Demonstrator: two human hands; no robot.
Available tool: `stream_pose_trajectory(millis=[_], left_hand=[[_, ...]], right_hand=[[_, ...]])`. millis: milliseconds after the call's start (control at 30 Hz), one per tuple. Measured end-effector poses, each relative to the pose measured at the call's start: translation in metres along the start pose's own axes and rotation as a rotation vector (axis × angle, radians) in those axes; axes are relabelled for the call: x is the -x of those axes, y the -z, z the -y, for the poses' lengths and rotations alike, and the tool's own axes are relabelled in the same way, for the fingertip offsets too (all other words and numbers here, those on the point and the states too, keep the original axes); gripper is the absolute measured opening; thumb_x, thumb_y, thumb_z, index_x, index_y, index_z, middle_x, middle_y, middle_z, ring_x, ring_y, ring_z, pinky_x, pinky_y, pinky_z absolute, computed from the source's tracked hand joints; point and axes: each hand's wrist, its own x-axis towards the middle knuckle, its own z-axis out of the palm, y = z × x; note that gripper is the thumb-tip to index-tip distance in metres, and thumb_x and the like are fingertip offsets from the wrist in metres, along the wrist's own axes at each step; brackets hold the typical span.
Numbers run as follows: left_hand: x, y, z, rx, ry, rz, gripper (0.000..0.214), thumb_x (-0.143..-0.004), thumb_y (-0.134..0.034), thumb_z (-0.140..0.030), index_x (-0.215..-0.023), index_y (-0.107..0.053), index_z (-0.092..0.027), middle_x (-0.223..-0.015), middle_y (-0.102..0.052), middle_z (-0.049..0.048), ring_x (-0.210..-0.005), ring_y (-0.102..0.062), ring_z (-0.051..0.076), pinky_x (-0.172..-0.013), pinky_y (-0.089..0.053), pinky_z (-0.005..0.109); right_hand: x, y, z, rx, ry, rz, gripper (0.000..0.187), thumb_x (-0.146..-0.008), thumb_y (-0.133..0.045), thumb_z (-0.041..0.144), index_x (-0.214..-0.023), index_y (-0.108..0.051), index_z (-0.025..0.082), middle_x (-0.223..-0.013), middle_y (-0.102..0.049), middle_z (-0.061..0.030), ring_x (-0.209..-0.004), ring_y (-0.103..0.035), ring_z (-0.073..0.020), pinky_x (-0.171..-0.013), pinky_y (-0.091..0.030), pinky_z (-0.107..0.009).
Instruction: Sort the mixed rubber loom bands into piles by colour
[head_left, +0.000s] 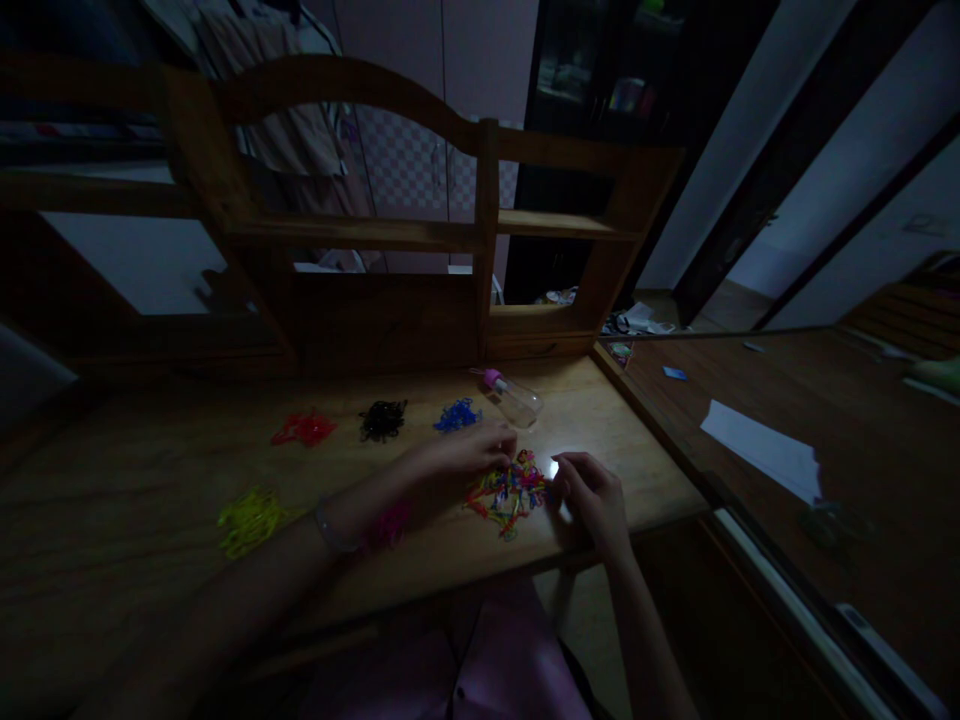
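A mixed pile of small coloured bands [508, 492] lies on the wooden desk [150, 480] in a patch of light. My left hand [469, 450] rests at the pile's upper left edge, fingers curled and touching it. My right hand [592, 490] sits at the pile's right edge with fingers bent inward, pinched close to the bands. What either hand holds is too small to make out. Sorted heaps lie apart: red [304, 428], black [382, 419], blue [457, 414], yellow [249, 518], and pink [390, 522] beside my left wrist.
A small clear bottle with a pink cap [514, 395] lies behind the pile. A wooden shelf unit [480, 230] rises at the desk's back. To the right, a dark wooden surface carries a white paper [761, 450]. The room is dim.
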Motion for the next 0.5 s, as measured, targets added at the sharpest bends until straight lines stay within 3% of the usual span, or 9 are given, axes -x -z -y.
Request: stream_pose_trajectory(millis=[233, 333, 500], left_hand=[[0.014, 0.028, -0.014, 0.175, 0.119, -0.070, 0.010, -0.084, -0.060, -0.026, -0.081, -0.063, -0.017, -0.083, -0.065, 0.0034, -0.079, -0.057, 0.016, -0.071, -0.042, 0.027], [0.015, 0.031, -0.017, 0.212, 0.113, -0.063, 0.009, -0.084, -0.060, -0.024, -0.082, -0.066, -0.017, -0.084, -0.068, 0.0027, -0.080, -0.059, 0.016, -0.073, -0.043, 0.027], [0.024, 0.027, 0.001, 0.171, 0.142, -0.108, 0.018, -0.085, -0.055, -0.020, -0.097, -0.069, -0.019, -0.097, -0.070, 0.0055, -0.089, -0.062, 0.018, -0.080, -0.045, 0.029]], right_hand=[[0.001, 0.000, 0.001, -0.022, -0.040, 0.012, 0.029, -0.087, -0.060, 0.045, -0.093, -0.067, 0.018, -0.065, -0.059, -0.0006, -0.057, -0.053, -0.0133, -0.049, -0.037, -0.022], [0.001, 0.000, 0.002, -0.023, -0.040, 0.017, 0.026, -0.088, -0.060, 0.043, -0.093, -0.067, 0.018, -0.064, -0.058, 0.0002, -0.056, -0.053, -0.0121, -0.049, -0.037, -0.022], [0.001, 0.000, 0.003, -0.020, -0.039, 0.009, 0.024, -0.088, -0.060, 0.041, -0.091, -0.067, 0.018, -0.065, -0.059, 0.0003, -0.057, -0.052, -0.0114, -0.051, -0.038, -0.022]])
